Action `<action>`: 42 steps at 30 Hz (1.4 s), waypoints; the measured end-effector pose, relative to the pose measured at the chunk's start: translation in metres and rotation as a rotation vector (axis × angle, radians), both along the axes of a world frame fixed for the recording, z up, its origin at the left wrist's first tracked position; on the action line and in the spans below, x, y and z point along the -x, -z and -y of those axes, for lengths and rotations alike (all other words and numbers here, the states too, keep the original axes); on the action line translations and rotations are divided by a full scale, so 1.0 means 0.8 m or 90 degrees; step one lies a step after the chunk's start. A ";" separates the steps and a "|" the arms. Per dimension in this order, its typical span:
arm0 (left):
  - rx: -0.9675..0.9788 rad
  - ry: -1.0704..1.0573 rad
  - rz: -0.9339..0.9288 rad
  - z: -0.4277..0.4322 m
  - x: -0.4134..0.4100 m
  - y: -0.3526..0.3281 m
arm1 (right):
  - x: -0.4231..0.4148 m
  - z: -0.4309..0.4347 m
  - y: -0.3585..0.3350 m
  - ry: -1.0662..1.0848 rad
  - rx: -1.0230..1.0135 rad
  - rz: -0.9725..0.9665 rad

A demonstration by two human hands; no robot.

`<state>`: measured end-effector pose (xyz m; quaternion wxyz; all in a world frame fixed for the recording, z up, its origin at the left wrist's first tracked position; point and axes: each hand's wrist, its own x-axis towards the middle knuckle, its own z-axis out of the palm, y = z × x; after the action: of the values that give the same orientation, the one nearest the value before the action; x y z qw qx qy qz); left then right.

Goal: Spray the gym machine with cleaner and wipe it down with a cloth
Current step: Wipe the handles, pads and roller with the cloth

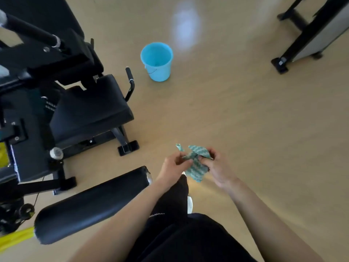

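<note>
A small teal patterned cloth (196, 163) hangs crumpled between both hands, above the floor and in front of my legs. My left hand (172, 166) pinches its left side with thumb and fingers. My right hand (217, 167) grips its right side, fingers curled over the upper edge. The black gym machine (85, 108) stands to the left, its padded seat facing me and a long black roller pad (90, 207) jutting out at lower left. No spray bottle shows in the head view.
A light blue bucket (157, 61) stands on the tan floor beyond the machine's seat handle (130, 82). Another machine's black frame (302, 35) crosses the upper right corner. Something yellow (15, 241) lies at the lower left edge. Open floor spreads right of my hands.
</note>
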<state>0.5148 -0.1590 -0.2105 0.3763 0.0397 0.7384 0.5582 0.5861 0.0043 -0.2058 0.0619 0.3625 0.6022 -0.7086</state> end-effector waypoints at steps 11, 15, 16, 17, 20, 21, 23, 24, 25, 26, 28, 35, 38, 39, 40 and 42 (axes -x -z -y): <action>0.109 -0.106 -0.100 -0.117 0.222 0.028 | 0.217 -0.146 0.019 -0.088 -0.155 0.132; 0.220 -0.061 -0.321 -0.147 0.308 0.023 | 0.322 -0.183 0.020 -0.087 -0.231 0.104; 0.252 -0.061 -0.376 -0.154 0.332 0.020 | 0.346 -0.189 0.019 -0.090 -0.234 0.105; 0.277 -0.071 -0.414 -0.161 0.355 0.017 | 0.369 -0.196 0.019 -0.099 -0.236 0.109; 0.282 -0.053 -0.372 -0.184 0.424 0.004 | 0.432 -0.213 0.016 -0.140 -0.229 0.109; 0.256 -0.053 -0.312 -0.194 0.447 -0.001 | 0.454 -0.218 0.018 -0.150 -0.215 0.099; 0.239 -0.060 -0.217 -0.215 0.492 -0.007 | 0.501 -0.227 0.022 -0.179 -0.186 0.092; 0.232 -0.072 -0.195 -0.225 0.513 -0.006 | 0.524 -0.232 0.026 -0.196 -0.177 0.082; 0.223 -0.085 -0.183 -0.234 0.534 -0.006 | 0.548 -0.240 0.030 -0.216 -0.163 0.066; 0.213 -0.095 -0.173 -0.244 0.555 -0.007 | 0.572 -0.248 0.033 -0.247 -0.152 0.048; 0.186 -0.106 -0.157 -0.263 0.599 -0.005 | 0.624 -0.267 0.039 -0.339 -0.138 0.035; 0.114 -0.294 -0.078 -0.325 0.728 -0.002 | 0.811 -0.334 0.046 -0.572 -0.179 0.019; 0.132 -0.351 -0.062 -0.332 0.780 0.009 | 0.880 -0.352 0.044 -0.577 -0.134 0.063; 0.148 -0.363 -0.056 -0.333 0.798 0.012 | 0.901 -0.356 0.046 -0.565 -0.124 0.080; 0.167 -0.374 -0.049 -0.333 0.816 0.020 | 0.923 -0.359 0.050 -0.548 -0.115 0.103; 0.207 -0.390 -0.032 -0.328 0.856 0.035 | 0.969 -0.358 0.064 -0.498 -0.106 0.139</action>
<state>-0.1702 0.1037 -0.2387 0.1744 -0.2307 0.8044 0.5189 -0.1892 0.2910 -0.2571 0.3606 0.1830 0.7395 -0.5381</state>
